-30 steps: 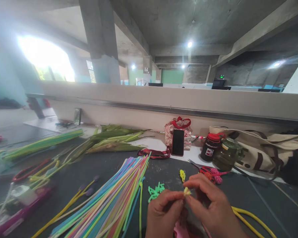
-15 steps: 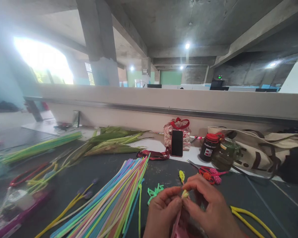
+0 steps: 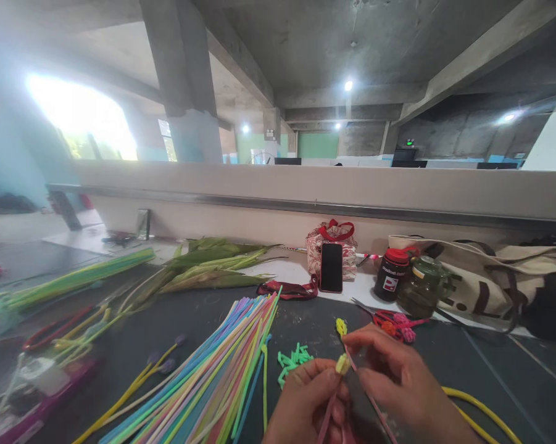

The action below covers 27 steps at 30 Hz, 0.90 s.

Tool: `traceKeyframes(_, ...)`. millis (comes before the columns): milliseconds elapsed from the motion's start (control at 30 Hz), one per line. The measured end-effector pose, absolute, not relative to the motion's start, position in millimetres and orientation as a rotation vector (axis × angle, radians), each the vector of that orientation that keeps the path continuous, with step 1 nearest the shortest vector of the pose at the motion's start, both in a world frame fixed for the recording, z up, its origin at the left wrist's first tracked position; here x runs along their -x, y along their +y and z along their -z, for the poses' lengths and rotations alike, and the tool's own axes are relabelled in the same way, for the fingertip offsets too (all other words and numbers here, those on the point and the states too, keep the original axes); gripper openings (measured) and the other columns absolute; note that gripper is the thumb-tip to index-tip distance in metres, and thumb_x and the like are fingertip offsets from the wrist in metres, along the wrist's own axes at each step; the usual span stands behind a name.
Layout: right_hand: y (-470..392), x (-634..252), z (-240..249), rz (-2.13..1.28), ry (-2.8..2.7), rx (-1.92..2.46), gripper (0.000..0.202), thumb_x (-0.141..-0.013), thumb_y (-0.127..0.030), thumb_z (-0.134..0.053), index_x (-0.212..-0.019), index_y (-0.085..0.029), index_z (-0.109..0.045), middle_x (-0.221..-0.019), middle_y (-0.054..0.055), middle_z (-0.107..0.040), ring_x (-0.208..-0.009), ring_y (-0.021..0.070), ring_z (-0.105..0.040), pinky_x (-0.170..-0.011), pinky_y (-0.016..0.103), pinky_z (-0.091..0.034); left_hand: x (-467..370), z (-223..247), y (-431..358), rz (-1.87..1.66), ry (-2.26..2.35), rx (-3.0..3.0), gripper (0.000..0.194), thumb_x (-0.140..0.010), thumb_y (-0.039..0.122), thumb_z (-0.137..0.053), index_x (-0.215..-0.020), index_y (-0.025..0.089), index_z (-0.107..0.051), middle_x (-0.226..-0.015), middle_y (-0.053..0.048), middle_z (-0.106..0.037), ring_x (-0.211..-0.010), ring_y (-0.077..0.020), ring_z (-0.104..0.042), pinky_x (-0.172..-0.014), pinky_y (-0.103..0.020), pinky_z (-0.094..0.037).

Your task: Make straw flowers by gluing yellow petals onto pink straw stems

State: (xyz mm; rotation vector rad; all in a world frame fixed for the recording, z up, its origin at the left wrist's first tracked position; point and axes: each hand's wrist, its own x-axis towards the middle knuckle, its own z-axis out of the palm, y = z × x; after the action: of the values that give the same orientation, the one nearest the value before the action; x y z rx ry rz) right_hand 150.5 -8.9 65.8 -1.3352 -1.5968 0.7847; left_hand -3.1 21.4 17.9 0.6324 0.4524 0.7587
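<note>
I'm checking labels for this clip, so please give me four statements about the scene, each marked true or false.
1. The left hand has a small pale-yellow piece in its grip. True.
2. The rectangular black-screened phone lies flat. False: it stands on end in front of the red-and-white patterned bag.
3. The short green fuzzy pieces lie to the right of the long multicoloured bundle of stems. True.
4. The dark cylindrical bottle has a blue lid. False: its lid is red.

A pale partition with a metal rail backs the dark table. Left, a window glares beside a concrete pillar; lamps light the grey ceiling.
</note>
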Motion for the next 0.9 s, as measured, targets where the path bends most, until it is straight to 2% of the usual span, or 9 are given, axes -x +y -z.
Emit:
traceKeyframes(167,-5,-155,-57,-1.048,-1.381,1.198,0.024,-0.067,-0.032,-0.06,-0.086,-0.019,-0.067,-0.072,0.002,-0.061,-0.066,0.0173,-0.056,-0.057,0.027,-0.043,0,-17,24,-0.666,0.445,-0.6,0.029,-0.058,0.037,-0.075,-0.063,0.011,-0.061,-0.041,0.002,-0.055,-0.026,-0.0035,-0.038,-0.028,-0.014,-0.028)
traceKeyframes(333,-6,-149,-62,-1.113,-1.424,1.254,0.011,-0.065,-0.025,-0.058,-0.07,-0.018,-0.064,-0.057,-0.002,-0.057,-0.055,0.0132,-0.051,-0.05,0.022,-0.038,-2,-15,19,-0.746,0.455,-0.693,0.027,-0.061,0.035,-0.073,-0.066,0.011,-0.061,-0.039,0.002,-0.053,-0.03,-0.0049,-0.043,-0.034,-0.014,-0.032)
traceKeyframes(433,-5,-147,-65,-1.08,-1.471,1.334,0.007,-0.065,-0.021,-0.054,-0.062,-0.017,-0.059,-0.053,-0.003,-0.055,-0.051,0.0111,-0.048,-0.047,0.021,-0.035,-2,-18,17,-0.792,0.542,-0.756,0.025,-0.064,0.033,-0.071,-0.067,0.01,-0.061,-0.042,0.0,-0.057,-0.032,-0.0054,-0.045,-0.037,-0.015,-0.034)
traceKeyframes(533,-5,-148,-66,-1.028,-1.545,1.4,0.007,-0.067,-0.019,-0.052,-0.064,-0.017,-0.058,-0.053,-0.004,-0.053,-0.051,0.011,-0.046,-0.047,0.021,-0.035,-2,-22,16,-0.799,0.593,-0.738,0.023,-0.062,0.029,-0.072,-0.068,0.01,-0.06,-0.051,-0.002,-0.062,-0.035,-0.0055,-0.048,-0.04,-0.016,-0.037)
traceKeyframes(700,-8,-146,-68,-0.945,-1.629,1.481,0.01,-0.069,-0.017,-0.049,-0.067,-0.017,-0.059,-0.055,-0.004,-0.052,-0.053,0.0119,-0.047,-0.05,0.022,-0.036,1,-25,16,-0.771,0.504,-0.658,0.028,-0.062,0.035,-0.07,-0.07,0.011,-0.059,-0.052,-0.002,-0.062,-0.035,-0.0066,-0.049,-0.041,-0.018,-0.039)
traceKeyframes(833,-10,-142,-68,-0.858,-1.65,1.541,0.009,-0.066,-0.015,-0.049,-0.065,-0.018,-0.058,-0.052,-0.005,-0.05,-0.051,0.0117,-0.045,-0.048,0.022,-0.033,-1,-24,17,-0.699,0.459,-0.631,0.028,-0.061,0.035,-0.071,-0.059,0.012,-0.055,-0.047,-0.002,-0.06,-0.03,-0.0071,-0.047,-0.035,-0.018,-0.038)
traceKeyframes(900,-11,-141,-68,-0.847,-1.663,1.542,0.008,-0.066,-0.016,-0.051,-0.065,-0.019,-0.059,-0.052,-0.005,-0.051,-0.052,0.0121,-0.046,-0.048,0.022,-0.034,-3,-23,18,-0.677,0.437,-0.63,0.032,-0.057,0.038,-0.073,-0.054,0.012,-0.054,-0.044,-0.002,-0.059,-0.026,-0.0052,-0.042,-0.03,-0.016,-0.032)
